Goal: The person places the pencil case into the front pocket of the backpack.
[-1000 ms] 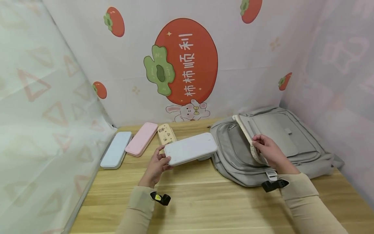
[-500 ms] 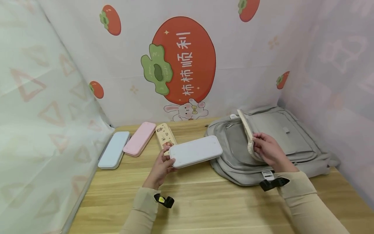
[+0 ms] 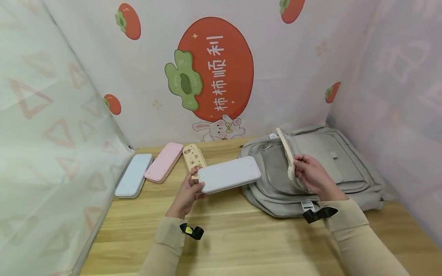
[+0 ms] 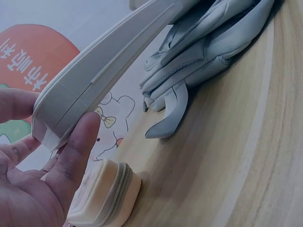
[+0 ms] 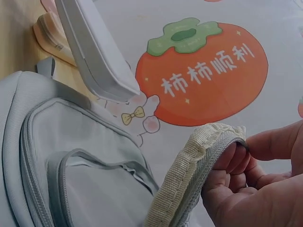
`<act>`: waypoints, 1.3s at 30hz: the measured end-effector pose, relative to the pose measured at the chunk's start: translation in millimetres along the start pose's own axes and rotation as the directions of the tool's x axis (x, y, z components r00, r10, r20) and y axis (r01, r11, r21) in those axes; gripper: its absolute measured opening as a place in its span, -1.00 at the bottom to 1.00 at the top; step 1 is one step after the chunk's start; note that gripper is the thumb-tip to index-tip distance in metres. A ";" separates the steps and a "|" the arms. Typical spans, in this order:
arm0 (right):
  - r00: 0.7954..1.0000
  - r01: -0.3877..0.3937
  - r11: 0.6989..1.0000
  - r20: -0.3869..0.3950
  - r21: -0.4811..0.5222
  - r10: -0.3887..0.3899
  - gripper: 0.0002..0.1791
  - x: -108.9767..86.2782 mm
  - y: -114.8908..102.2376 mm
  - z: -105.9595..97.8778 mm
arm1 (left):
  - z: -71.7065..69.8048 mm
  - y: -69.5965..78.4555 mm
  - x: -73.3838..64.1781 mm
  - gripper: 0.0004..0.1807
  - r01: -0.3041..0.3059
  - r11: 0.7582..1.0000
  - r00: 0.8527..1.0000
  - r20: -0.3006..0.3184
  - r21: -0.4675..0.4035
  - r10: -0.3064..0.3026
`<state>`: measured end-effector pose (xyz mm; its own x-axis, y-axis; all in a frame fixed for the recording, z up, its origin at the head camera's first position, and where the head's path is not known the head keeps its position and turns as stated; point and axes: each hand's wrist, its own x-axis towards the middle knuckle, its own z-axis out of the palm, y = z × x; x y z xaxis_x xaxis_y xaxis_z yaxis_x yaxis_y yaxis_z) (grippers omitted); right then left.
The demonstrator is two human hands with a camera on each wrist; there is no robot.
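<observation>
A slim white pencil case (image 3: 229, 174) with rounded corners is held above the table at its left end by my left hand (image 3: 186, 193), thumb on the near side. In the left wrist view the case (image 4: 90, 75) shows its side seam between thumb and fingers. Its far end overlaps the left edge of a grey backpack (image 3: 352, 163) lying flat on the table. My right hand (image 3: 312, 174) pinches the cream-bound, zippered edge (image 3: 286, 147) of the backpack's front pocket and holds it raised. The right wrist view shows thumb and fingers (image 5: 279, 142) on that edge (image 5: 182, 177).
On the left of the wooden table (image 3: 221, 237) lie a light blue case (image 3: 134, 175), a pink case (image 3: 164, 163) and a cream zip case (image 3: 194, 155) with printed figures. A printed cloth (image 3: 276, 99) hangs behind, and cloth walls stand at both sides.
My left hand has brought the white case slightly right, nearer the backpack. The right hand keeps its pinch on the pocket edge, which stands up a little more. The head view has shifted slightly.
</observation>
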<state>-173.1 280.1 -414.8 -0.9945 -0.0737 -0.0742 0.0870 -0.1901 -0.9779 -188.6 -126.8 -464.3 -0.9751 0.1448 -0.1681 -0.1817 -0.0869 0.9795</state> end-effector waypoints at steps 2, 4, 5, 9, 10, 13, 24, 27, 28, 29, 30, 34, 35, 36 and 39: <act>1.000 0.009 1.000 -0.003 0.008 -0.009 -0.93 -0.9 -2.4 -1.5 | 1.9 3.0 1.5 -0.35 -0.007 1.000 1.000 0.005 0.007 0.007; 1.000 0.009 1.000 -0.013 0.019 -0.009 -0.92 -2.8 -4.9 -3.0 | 4.8 6.2 2.1 -0.35 -0.007 1.000 1.000 0.011 0.009 0.007; 1.000 0.008 1.000 -0.018 0.022 -0.007 -0.91 -4.1 -6.1 -3.6 | 6.2 7.3 2.2 -0.35 -0.007 1.000 1.000 0.014 0.011 0.007; 0.999 0.007 0.998 -0.031 0.059 -0.005 -0.88 -9.0 -8.0 -6.6 | 12.5 9.7 1.7 -0.37 -0.008 1.000 1.000 0.014 0.018 0.008; 1.000 0.008 0.998 -0.030 0.066 -0.006 -0.88 -9.2 -6.9 -7.8 | 13.6 8.9 2.3 -0.37 -0.007 1.000 1.000 0.014 0.019 0.006; 1.000 0.011 0.997 -0.023 0.077 -0.009 -0.89 -9.0 -4.4 -10.9 | 15.2 6.6 3.0 -0.37 -0.009 1.000 1.000 0.015 0.017 0.008; 1.000 0.014 0.998 -0.011 0.062 -0.013 -0.95 -11.0 -10.0 -15.9 | 11.3 2.1 0.6 -0.34 0.017 1.000 1.000 0.008 0.007 -0.017; 1.000 0.009 0.998 -0.009 0.066 -0.009 -0.95 -11.1 -11.0 -15.7 | 11.9 2.1 1.7 -0.35 0.016 1.000 1.000 0.003 0.000 -0.016; 1.000 0.006 0.998 -0.009 0.067 -0.005 -0.95 -11.2 -10.9 -15.6 | 12.2 1.6 1.9 -0.34 0.019 1.000 1.000 0.002 0.001 -0.019; 1.000 0.001 0.998 -0.010 0.068 -0.001 -0.95 -11.3 -10.7 -15.6 | 12.7 1.3 2.0 -0.34 0.022 1.000 1.000 0.002 0.001 -0.022; 1.000 -0.002 0.998 -0.012 0.069 0.003 -0.94 -11.5 -10.5 -15.7 | 13.2 0.7 2.0 -0.34 0.024 1.000 1.000 0.004 0.002 -0.024; 1.000 -0.004 0.998 -0.021 0.065 0.006 -0.95 -12.8 -9.8 -16.0 | 17.4 -1.0 3.0 -0.32 0.024 1.000 1.000 0.013 0.007 -0.024; 1.000 -0.002 0.998 -0.023 0.064 0.004 -0.95 -13.0 -9.8 -16.0 | 18.9 -1.1 3.7 -0.32 0.018 1.000 1.000 0.017 0.009 -0.018; 1.000 0.001 0.998 -0.024 0.062 0.001 -0.95 -13.2 -9.7 -16.0 | 20.6 -1.1 4.5 -0.31 0.017 1.000 1.000 0.018 0.008 -0.017; 1.000 0.002 0.998 -0.025 0.067 -0.001 -0.95 -13.8 -9.7 -16.1 | 25.9 -1.1 7.6 -0.32 0.017 1.000 1.000 0.023 0.006 -0.017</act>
<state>-161.2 298.7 -407.5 -0.9957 -0.0494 -0.0784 0.0885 -0.2554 -0.9628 -192.5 -100.0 -463.7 -0.9686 0.1691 -0.1821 -0.1974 -0.0784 0.9772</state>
